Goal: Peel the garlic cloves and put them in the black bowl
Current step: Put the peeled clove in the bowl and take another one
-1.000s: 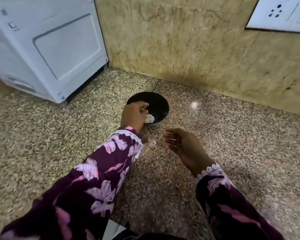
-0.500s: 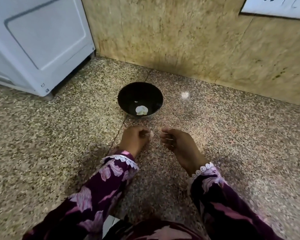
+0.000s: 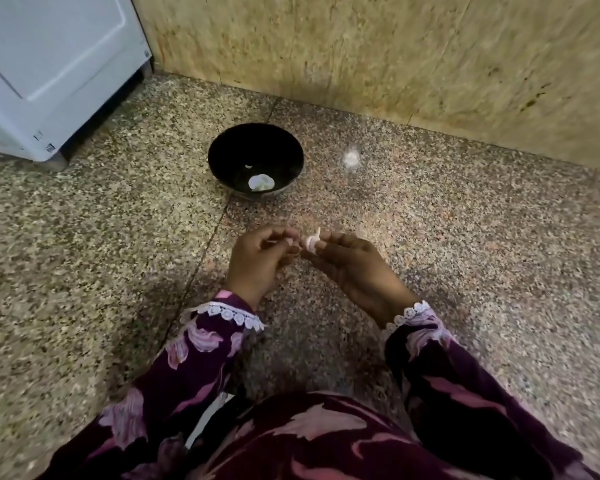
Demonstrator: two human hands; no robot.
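head: pale, perhaps half-peeled garlic clove (image 3: 311, 242).

Dark purple sleeves (image 3: 194, 368) — pink floral print (white lace cuffs (image 3: 227, 313)) — matching garment.

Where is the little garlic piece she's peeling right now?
In the head view, the garlic clove sits mid-frame, pinched between the left hand and right hand, above the speckled floor and nearer the person than the black bowl.

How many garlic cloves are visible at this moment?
2. One clove lies in the black bowl, near its front wall; a small white bit behind it may be peel. The other clove is pinched between the left hand and right hand.
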